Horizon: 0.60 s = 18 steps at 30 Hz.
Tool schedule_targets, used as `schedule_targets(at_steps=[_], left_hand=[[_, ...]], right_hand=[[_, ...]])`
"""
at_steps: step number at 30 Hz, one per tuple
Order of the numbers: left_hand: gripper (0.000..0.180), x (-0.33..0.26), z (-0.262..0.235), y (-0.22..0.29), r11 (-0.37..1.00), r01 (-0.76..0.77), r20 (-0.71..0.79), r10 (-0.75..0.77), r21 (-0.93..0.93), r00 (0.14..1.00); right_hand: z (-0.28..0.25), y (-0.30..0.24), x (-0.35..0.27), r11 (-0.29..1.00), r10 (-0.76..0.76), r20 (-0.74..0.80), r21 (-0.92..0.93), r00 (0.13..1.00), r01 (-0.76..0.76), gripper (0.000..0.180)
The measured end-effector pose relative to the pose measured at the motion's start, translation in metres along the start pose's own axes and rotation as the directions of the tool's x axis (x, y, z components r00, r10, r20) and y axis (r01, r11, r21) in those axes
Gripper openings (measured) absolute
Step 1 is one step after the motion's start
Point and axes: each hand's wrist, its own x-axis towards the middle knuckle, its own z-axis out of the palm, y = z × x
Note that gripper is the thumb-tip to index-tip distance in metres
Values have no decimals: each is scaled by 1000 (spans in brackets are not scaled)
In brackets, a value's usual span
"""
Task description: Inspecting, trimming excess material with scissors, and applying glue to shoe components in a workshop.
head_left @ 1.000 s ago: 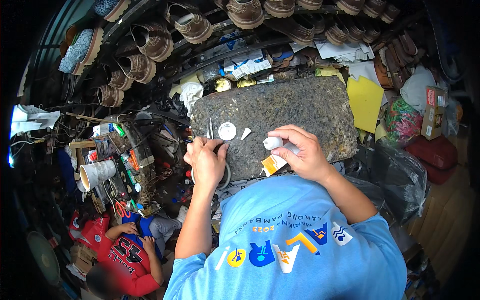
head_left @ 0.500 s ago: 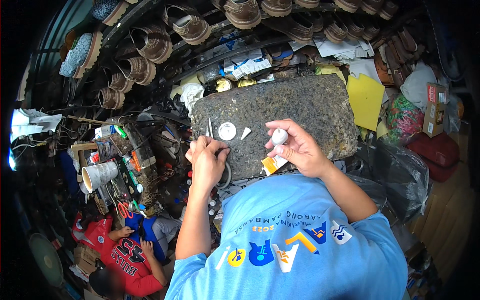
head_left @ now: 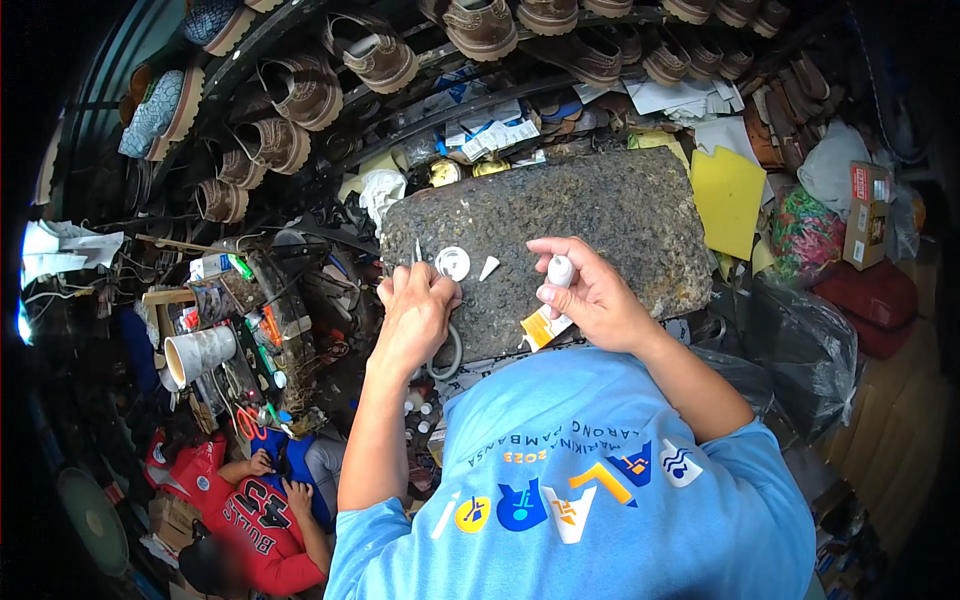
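Observation:
A rough dark stone slab (head_left: 620, 215) lies in front of me. My right hand (head_left: 595, 300) grips a small white tube (head_left: 560, 270) with a yellow-orange end (head_left: 543, 328), holding it upright over the slab's near edge. My left hand (head_left: 415, 310) is closed on a thin metal tool; its pointed tip (head_left: 417, 250) sticks out above the fingers and a grey ring handle (head_left: 455, 352) shows below. Just beyond the left hand, a round white cap (head_left: 452, 263) and a small white cone-shaped piece (head_left: 489, 267) rest on the slab.
Rows of brown shoes (head_left: 380, 60) fill the racks behind the slab. A yellow sheet (head_left: 728, 195) and a black plastic bag (head_left: 800, 345) lie to the right. Stacked paper cups (head_left: 198, 352) and cluttered tools are on the left. Another person in a red shirt (head_left: 235, 510) sits at lower left.
My right hand has lifted the tube slightly and turned it more upright. My left hand has shifted a little toward the white cap. The person in red has moved their arms.

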Motion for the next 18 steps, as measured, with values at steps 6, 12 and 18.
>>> schedule_targets(at_steps=[6, 12, 18], left_hand=[[6, -4, -15, 17, 931, -91, -258, -4, -353, 966], [18, 4, -59, 77, 792, -282, -512, -43, -541, 858], [32, 14, -48, 86, 701, -342, -540, -72, -625, 839]], right_hand=[[2, 1, -1, 999, 6, 20, 54, 1000, -7, 44], [10, -9, 0, 999, -22, 45, -48, 999, 24, 45], [15, -9, 3, 995, -48, 51, -80, 998, 52, 45]])
